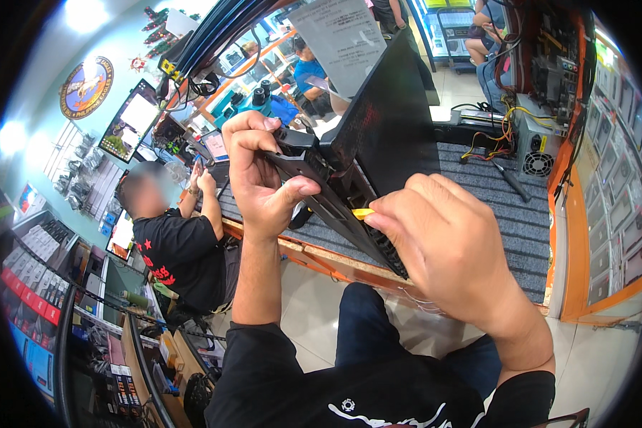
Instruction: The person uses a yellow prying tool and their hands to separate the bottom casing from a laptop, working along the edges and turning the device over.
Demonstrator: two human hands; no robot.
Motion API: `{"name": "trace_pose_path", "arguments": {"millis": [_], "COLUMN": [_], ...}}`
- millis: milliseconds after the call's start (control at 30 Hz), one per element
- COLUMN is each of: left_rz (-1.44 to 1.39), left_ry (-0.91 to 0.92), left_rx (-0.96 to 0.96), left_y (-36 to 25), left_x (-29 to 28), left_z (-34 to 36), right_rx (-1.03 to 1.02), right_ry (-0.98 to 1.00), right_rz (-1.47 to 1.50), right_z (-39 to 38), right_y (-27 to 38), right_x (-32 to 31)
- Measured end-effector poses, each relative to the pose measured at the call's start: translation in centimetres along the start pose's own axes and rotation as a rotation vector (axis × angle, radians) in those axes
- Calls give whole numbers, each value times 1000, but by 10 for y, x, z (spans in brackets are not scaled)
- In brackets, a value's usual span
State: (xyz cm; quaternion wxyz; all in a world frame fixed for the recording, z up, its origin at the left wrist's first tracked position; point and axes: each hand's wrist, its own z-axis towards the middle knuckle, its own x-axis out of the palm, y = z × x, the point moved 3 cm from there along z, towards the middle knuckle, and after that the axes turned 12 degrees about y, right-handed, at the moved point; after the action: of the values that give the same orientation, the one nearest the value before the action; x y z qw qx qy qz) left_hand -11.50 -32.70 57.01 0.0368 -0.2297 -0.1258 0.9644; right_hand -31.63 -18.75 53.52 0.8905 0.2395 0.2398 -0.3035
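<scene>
A black laptop (399, 121) is held up on edge above the bench, its thin lid standing behind its base. Along the near side, the dark bottom panel (328, 203) shows a narrow gap from the rest of the base. My left hand (253, 171) grips the laptop's upper left corner, with the thumb against the panel and the fingers curled over the top. Between the thumb and fingers of my right hand (453, 239) is a small yellow pry tool (362, 213). Its tip meets the panel's seam; how deep it reaches is hidden.
Grey ribbed matting (499, 228) covers the bench. On its right side lie a power supply (538, 150) with yellow cables and a dark-handled tool (512, 182). A paper sheet (339, 43) hangs ahead. A co-worker (182, 242) sits at the left; a glass-fronted case (620, 192) stands right.
</scene>
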Motion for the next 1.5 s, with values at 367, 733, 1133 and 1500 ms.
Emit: {"name": "trace_pose_path", "arguments": {"millis": [367,733,1133,1500], "left_rz": [0,14,-11,-33], "left_ry": [12,21,55,79], "left_rx": [-23,-15,54,56], "left_y": [-1,-5,-4,-3], "left_x": [-1,0,-1,-1], "left_z": [-1,4,4,7], "right_rx": [50,83,79,-28], "right_ry": [-18,-27,-97,-69], "right_rz": [6,221,-146,80], "right_z": [2,4,-1,0], "right_y": [-2,-11,19,0], "right_x": [1,-1,9,6]}}
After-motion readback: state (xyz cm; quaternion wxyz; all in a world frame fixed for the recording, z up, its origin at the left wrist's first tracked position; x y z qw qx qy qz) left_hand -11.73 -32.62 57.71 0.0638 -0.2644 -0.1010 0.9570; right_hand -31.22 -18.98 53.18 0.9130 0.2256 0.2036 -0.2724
